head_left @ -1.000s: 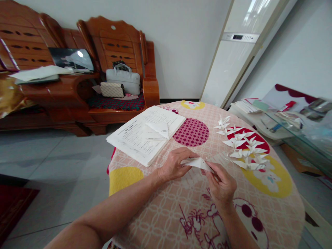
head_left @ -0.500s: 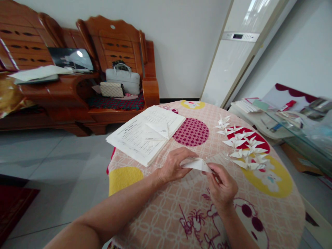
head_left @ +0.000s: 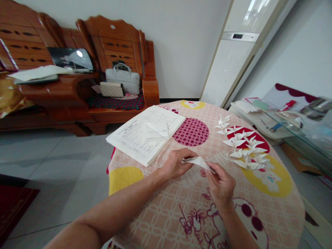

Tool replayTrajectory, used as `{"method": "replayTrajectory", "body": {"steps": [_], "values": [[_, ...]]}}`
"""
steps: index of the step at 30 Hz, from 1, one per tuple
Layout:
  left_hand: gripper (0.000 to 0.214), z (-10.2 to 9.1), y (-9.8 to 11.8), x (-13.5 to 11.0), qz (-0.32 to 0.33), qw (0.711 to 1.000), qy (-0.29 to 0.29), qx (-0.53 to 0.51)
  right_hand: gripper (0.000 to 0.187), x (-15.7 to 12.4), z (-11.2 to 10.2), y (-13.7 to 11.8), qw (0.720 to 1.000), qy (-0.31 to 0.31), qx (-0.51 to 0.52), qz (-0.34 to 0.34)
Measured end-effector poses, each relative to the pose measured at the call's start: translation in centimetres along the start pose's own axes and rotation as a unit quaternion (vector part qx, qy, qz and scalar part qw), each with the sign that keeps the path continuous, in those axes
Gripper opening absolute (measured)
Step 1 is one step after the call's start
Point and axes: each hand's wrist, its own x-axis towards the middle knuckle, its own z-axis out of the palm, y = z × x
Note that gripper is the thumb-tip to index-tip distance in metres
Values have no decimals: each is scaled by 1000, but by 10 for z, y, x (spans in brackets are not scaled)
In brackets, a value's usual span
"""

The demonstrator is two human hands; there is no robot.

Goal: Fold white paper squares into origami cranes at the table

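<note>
A small folded piece of white paper (head_left: 198, 162) is held up above the tablecloth between both hands. My left hand (head_left: 178, 163) pinches its left end, fingers closed on it. Its right end sits between the thumb and fingers of my right hand (head_left: 220, 183). Several folded paper cranes (head_left: 245, 142) stand grouped to the right of my hands. Beyond my left hand lies a stack of printed sheets (head_left: 137, 138), with a folded paper piece (head_left: 157, 131) resting on top.
The round table wears a patterned pink cloth (head_left: 155, 214). At the right is a glass-topped stand (head_left: 298, 133) with papers and bags. A wooden sofa (head_left: 114, 41) holding a grey handbag (head_left: 124, 80) stands behind, beside a tall white air conditioner (head_left: 230, 52).
The folded paper has tilted and now shows a narrower face. My right hand has shifted slightly left; my left hand's grip has turned a little.
</note>
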Motion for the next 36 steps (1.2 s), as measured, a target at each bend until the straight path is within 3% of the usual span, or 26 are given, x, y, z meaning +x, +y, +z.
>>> {"method": "replayTrajectory", "body": {"steps": [6,11,17,24,31,36], "values": [[21,7,-20,6,-129,980,-89,-125,34,7,6,4,976,-57,114,178],[30,9,-35,5,-151,968,-164,-114,37,7,4,14,959,-110,76,250],[19,13,-39,9,-69,985,-145,60,23,11,-2,16,971,-143,-142,129],[20,17,-41,10,3,981,-137,134,22,10,-4,13,936,-161,-306,59],[18,21,-49,8,54,964,-165,202,22,8,-5,14,920,-157,-359,9],[27,9,-51,8,102,959,-208,161,23,12,-14,16,924,-199,-326,14]]}}
